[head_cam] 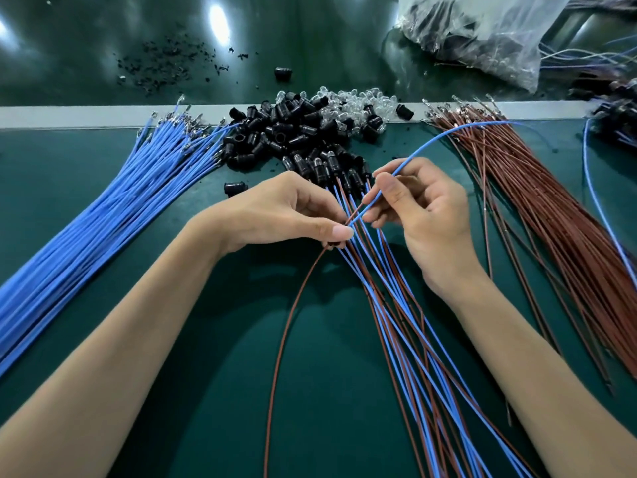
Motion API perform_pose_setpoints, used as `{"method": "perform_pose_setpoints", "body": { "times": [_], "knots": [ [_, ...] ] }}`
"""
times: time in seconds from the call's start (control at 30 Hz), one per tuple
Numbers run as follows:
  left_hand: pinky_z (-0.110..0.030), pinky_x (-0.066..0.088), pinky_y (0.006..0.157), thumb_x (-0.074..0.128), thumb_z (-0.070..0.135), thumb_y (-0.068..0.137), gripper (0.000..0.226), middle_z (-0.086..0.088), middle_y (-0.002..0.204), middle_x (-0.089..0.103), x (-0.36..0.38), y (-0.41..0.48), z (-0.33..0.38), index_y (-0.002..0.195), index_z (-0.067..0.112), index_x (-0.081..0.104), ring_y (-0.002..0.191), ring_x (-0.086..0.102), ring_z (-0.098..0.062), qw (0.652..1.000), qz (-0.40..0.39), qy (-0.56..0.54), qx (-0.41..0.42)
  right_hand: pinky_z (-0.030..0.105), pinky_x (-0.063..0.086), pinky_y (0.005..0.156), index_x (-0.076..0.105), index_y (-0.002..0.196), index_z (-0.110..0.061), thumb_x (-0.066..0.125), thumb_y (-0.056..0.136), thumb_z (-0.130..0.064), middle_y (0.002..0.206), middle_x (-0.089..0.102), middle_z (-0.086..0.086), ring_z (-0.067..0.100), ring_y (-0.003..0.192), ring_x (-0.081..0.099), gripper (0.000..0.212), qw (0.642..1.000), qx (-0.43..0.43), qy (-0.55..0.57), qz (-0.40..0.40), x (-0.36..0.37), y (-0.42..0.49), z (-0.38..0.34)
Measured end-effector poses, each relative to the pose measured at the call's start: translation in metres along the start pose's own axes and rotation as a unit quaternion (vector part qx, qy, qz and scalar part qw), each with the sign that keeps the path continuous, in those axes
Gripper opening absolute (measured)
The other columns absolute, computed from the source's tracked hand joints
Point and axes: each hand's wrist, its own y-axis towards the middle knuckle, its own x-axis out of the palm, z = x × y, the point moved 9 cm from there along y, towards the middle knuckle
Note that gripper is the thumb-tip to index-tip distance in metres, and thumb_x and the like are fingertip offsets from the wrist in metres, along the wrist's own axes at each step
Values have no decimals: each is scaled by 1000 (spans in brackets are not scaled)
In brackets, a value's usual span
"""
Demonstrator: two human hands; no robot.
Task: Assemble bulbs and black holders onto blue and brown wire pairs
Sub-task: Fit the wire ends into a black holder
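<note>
My left hand point(282, 212) pinches a small black holder point(333, 243) between thumb and fingers; a brown wire point(286, 332) runs down from it toward me. My right hand point(424, 208) pinches a blue wire point(444, 136) that arches up and to the right, its near end pointing at the holder. Between my hands lie several finished blue-and-brown pairs point(406, 322) with bulbs in black holders point(331, 167) at their far ends. Loose black holders point(286, 127) and clear bulbs point(355, 100) are piled behind them.
A thick bundle of blue wires point(103, 215) fans out at the left, a bundle of brown wires point(537, 201) at the right. A clear plastic bag point(482, 32) sits at the back right. Black crumbs point(162, 63) litter the far mat. More assemblies point(617, 119) lie at the right edge.
</note>
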Motion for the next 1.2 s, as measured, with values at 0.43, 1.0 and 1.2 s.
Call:
{"method": "perform_pose_setpoints", "body": {
  "times": [0.43,1.0,1.2],
  "knots": [
    [-24,53,79,62,27,83,17,-7,83,72,4,2,2,86,13,72,80,67,-16,1000,7,-17,-1,16,51,56,59,86,-13,55,95,-6,68,70,0,9,56,65,12,998,51,47,14,-6,1,6],
    [-19,51,77,52,15,94,19,-5,81,70,5,-1,5,91,7,69,78,66,-14,1000,0,-13,-3,17,52,58,58,87,-13,53,96,-3,69,70,-1,9,58,66,15,998,45,31,15,-5,1,6],
    [-18,50,75,52,20,93,22,-5,79,70,4,0,4,91,8,70,76,64,-14,1000,2,-10,-3,16,50,57,58,87,-13,53,96,-4,67,68,-2,7,56,63,14,998,45,36,13,-5,2,7]
  ]
}}
